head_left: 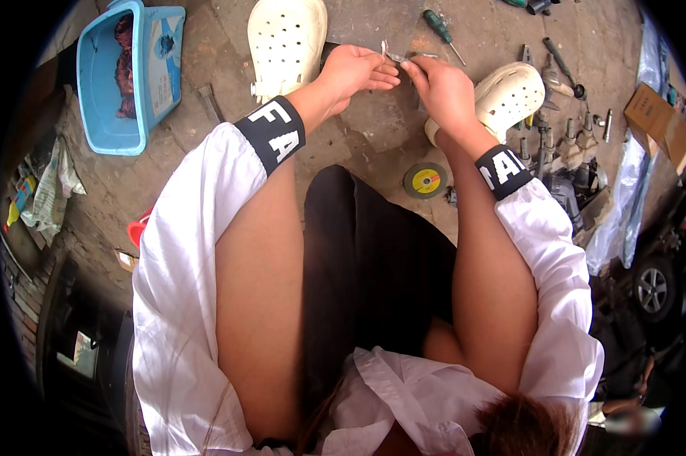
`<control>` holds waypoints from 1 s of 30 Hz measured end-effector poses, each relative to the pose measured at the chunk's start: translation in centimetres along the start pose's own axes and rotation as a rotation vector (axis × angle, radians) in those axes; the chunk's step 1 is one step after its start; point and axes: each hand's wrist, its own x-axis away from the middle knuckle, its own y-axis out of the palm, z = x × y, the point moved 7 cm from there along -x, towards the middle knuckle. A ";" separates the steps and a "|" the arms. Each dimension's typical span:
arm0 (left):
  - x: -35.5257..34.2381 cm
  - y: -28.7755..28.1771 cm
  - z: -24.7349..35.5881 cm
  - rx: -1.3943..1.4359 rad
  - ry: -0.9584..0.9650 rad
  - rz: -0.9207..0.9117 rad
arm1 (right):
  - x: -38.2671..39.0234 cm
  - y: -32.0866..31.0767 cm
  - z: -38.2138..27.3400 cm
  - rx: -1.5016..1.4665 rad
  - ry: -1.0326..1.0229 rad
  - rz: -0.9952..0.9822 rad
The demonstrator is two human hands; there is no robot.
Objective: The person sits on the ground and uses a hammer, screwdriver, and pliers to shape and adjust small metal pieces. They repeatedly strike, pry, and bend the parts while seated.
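My two hands meet near the top of the view, between my cream clogs. My right hand (443,90) pinches a thin, shiny metal piece (395,56) between thumb and forefinger; its exact kind is too small to tell. Close on its left is my left hand (356,74), fingers bent together, thumb up against the piece's whitish end. Whatever lies inside those left fingers is hidden. A green-handled screwdriver (437,25) lies on the ground just beyond my right hand. Nearer to me, a round grinding disc (425,181) with a yellow centre lies flat.
A light blue plastic basin (143,83) with dark reddish contents stands at the left. Several metal tools and machine parts (569,140) lie right of my right clog (510,95). Farther right are a cardboard box (660,125) and plastic sheeting (624,201). My left clog (286,45) is beside my left hand.
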 end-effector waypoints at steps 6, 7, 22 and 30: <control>0.2 0.1 0.0 -0.041 0.001 0.029 | 0.0 0.1 -0.1 -0.014 -0.023 0.020; 0.2 0.1 0.0 -0.045 0.005 0.028 | 0.0 0.1 -0.1 -0.006 -0.025 0.015; 0.3 0.4 -0.3 -0.032 0.019 0.055 | 0.1 0.4 -0.3 0.014 -0.046 0.034; 0.3 0.5 -0.1 -0.020 0.036 0.065 | -0.2 0.7 -0.1 -0.041 0.003 -0.020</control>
